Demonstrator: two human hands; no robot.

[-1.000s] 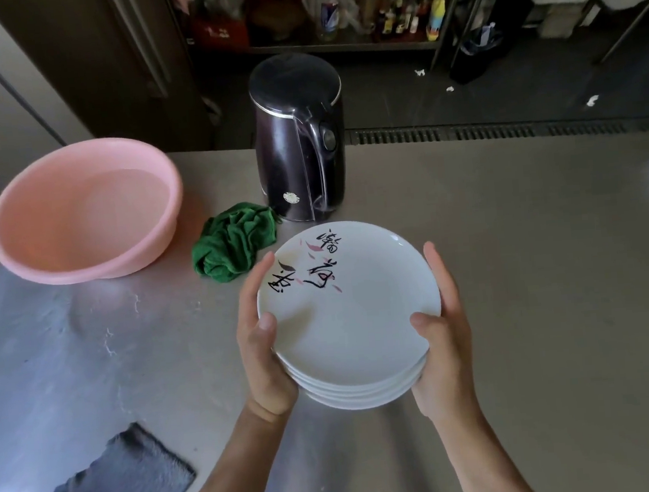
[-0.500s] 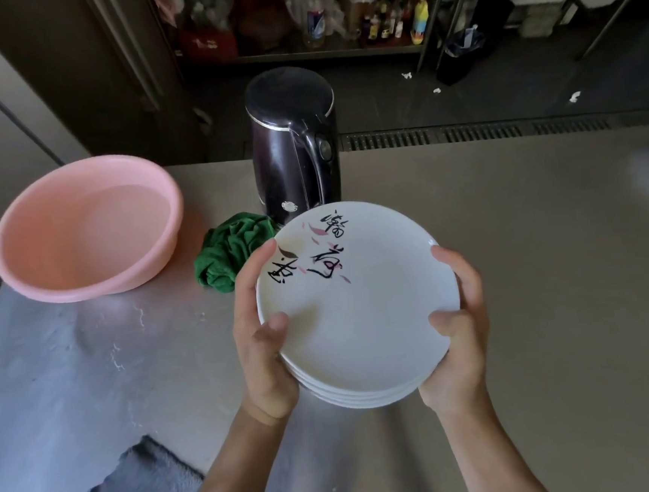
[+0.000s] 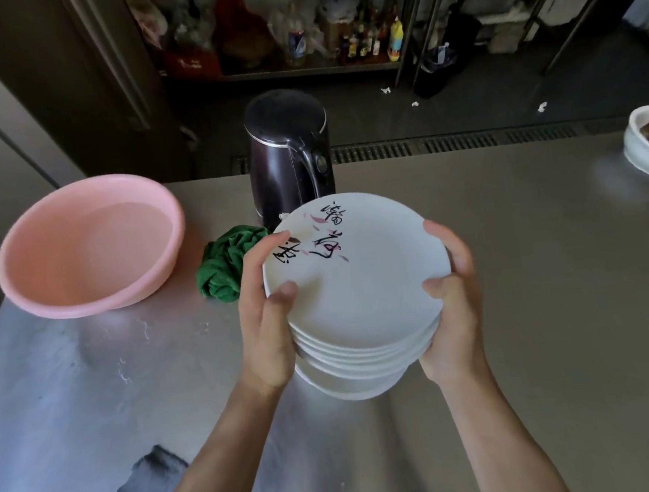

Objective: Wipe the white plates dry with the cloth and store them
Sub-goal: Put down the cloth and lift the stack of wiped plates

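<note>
While both hands clasp it from opposite sides, the stack of white plates (image 3: pixel 363 305) hangs above the steel table (image 3: pixel 536 305); left hand (image 3: pixel 263 329) and right hand (image 3: pixel 456 312) curl round its rims; green cloth (image 3: pixel 226 266) lies crumpled beside the dark kettle (image 3: pixel 288 158).
</note>
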